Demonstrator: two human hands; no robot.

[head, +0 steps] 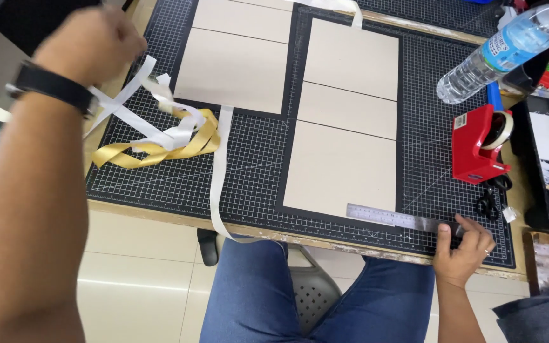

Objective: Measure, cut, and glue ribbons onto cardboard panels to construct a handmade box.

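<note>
your left hand [90, 41], at the upper left of the frame, is closed around white strips [160, 130] and lifts them off the gold ribbon [160, 151], so the tangle hangs and trails down to the cutting mat [255, 171]. one long white strip [218, 171] runs down the mat and droops over the desk [160, 216] edge. your right hand [462, 244], at the lower right, pinches the end of the metal ruler [392, 218], fingers curled on it, keeping it flat along the bottom edge of the lowest cardboard sheet [341, 168]. a red tape dispenser [478, 147], scissors [489, 202] and a water bottle [503, 51] sit to the right, within reach of that hand.
</note>
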